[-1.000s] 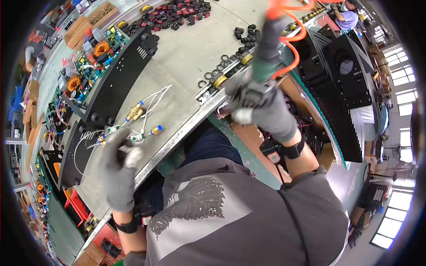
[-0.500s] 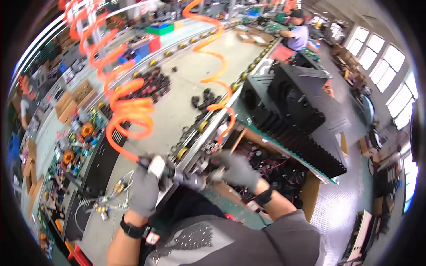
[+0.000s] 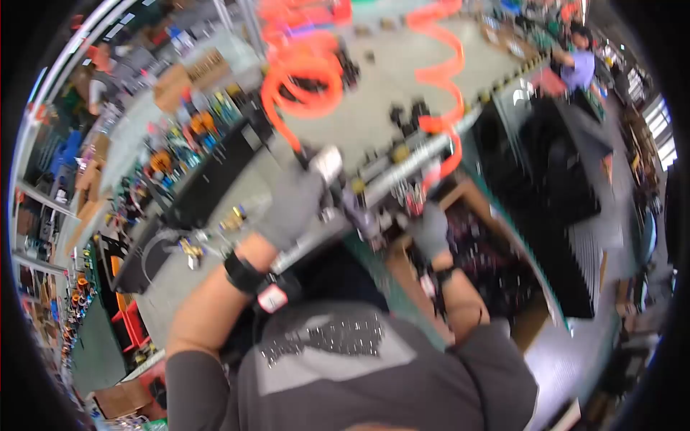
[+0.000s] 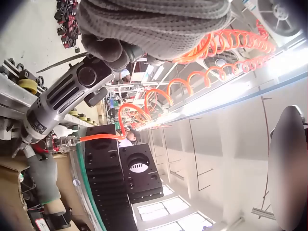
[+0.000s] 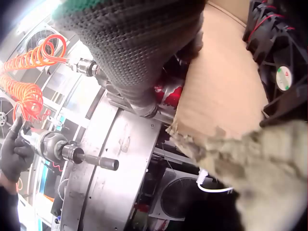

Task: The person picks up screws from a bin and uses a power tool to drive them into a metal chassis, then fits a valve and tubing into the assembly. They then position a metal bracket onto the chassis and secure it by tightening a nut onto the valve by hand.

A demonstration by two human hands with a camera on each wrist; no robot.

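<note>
My gloved left hand [image 3: 291, 205] grips a grey air impact wrench [image 4: 62, 98] by its handle, with an orange coiled hose [image 3: 305, 93] behind it. In the right wrist view a dark long socket [image 5: 108, 164] points from the wrench over the steel table edge [image 5: 108, 202]. My gloved right hand [image 3: 431, 230] is down at that edge, beside a red part [image 4: 45, 146] with a metal hose fitting [image 4: 68, 141]. Its fingertips are mostly hidden, so I cannot tell whether it holds anything. Brass valve fittings [image 3: 192, 250] with white tubing lie on the table left of me.
A cardboard box [image 5: 224, 72] of black fans [image 5: 281, 72] stands below my right hand. Slotted black panels [image 3: 543, 158] are stacked to the right. Circuit boards with orange coils [image 3: 159, 161] line the left. A person in a purple shirt [image 3: 577, 70] works far off.
The wrench has passed from my right hand to my left. My right hand has dropped to the table edge and gone in beside the red part. The head view has swung.
</note>
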